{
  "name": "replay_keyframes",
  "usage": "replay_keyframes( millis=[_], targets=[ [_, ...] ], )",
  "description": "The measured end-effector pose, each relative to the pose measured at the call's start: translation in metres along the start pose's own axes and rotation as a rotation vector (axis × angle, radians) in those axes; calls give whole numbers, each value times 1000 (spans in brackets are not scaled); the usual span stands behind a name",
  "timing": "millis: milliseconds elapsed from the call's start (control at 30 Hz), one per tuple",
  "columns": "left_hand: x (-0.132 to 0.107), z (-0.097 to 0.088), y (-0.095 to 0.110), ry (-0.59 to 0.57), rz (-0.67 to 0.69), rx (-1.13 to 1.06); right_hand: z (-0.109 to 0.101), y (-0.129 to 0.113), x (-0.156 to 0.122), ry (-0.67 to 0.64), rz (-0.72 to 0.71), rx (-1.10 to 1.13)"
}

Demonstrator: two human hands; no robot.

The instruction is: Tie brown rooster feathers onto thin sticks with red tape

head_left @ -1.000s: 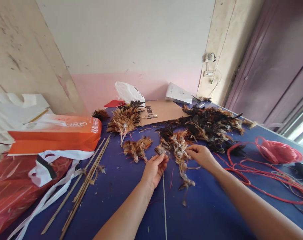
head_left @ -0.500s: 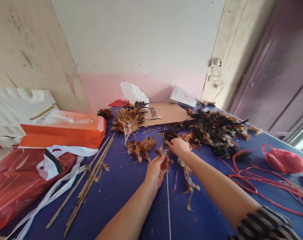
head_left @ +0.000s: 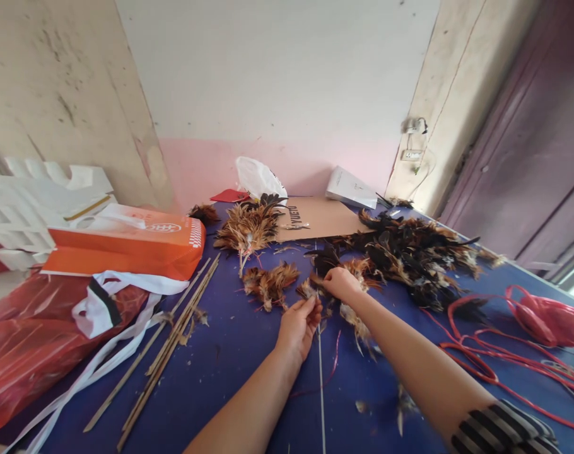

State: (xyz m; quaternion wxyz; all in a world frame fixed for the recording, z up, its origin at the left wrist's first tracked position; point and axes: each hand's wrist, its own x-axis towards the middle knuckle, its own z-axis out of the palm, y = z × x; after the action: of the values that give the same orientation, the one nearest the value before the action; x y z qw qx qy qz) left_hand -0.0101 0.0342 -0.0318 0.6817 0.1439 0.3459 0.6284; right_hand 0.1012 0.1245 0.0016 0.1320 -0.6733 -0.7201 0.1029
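Between the thumb and fingers of my left hand (head_left: pixel 298 326) is a small bunch of brown feathers (head_left: pixel 307 290). My right hand (head_left: pixel 342 284) sits just to its upper right, fingertips pinched on a brown feather (head_left: pixel 316 280) that points towards the bunch. A loose, pale brown clump of feathers (head_left: pixel 356 320) lies beneath my right wrist. Left of my hands rests a short bundle of brown feathers (head_left: pixel 270 284) with bits of pink string. Farther back, a fuller feather bundle (head_left: pixel 249 227) is fixed on a thin stick. A blurred feather (head_left: pixel 403 407) shows below my right forearm.
A big heap of dark feathers (head_left: pixel 410 252) spreads at the right, near a pink string roll (head_left: pixel 549 315) with loose strands. Thin sticks (head_left: pixel 173 343), an orange bag (head_left: pixel 130 243) and a red plastic bag (head_left: pixel 45 340) lie left. Cardboard (head_left: pixel 325 217) and a white box (head_left: pixel 351 187) are behind.
Loose feathers under my right forearm have shifted, some down and to the right. My right fingertips now hold a feather against the left-hand bunch. The view has moved slightly.
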Motion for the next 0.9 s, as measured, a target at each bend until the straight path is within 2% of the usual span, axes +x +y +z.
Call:
replay_keyframes(
  millis=[133, 267, 500, 700, 900],
  targets=[
    [-1, 1, 1, 3, 5, 3, 4, -2, 1, 22, 36, 99],
    [-1, 0, 2, -1, 3, -6, 2, -3, 0, 19, 20, 340],
    [0, -1, 1, -27, -18, -25, -9, 9, -33, -146, -30, 887],
    [-5, 1, 0, -105, -83, 54, -3, 12, -64, -284, 55, 1396],
    [-6, 3, 2, -131, -111, 172, 6, 12, -66, -213, -29, 1405]
  ],
)
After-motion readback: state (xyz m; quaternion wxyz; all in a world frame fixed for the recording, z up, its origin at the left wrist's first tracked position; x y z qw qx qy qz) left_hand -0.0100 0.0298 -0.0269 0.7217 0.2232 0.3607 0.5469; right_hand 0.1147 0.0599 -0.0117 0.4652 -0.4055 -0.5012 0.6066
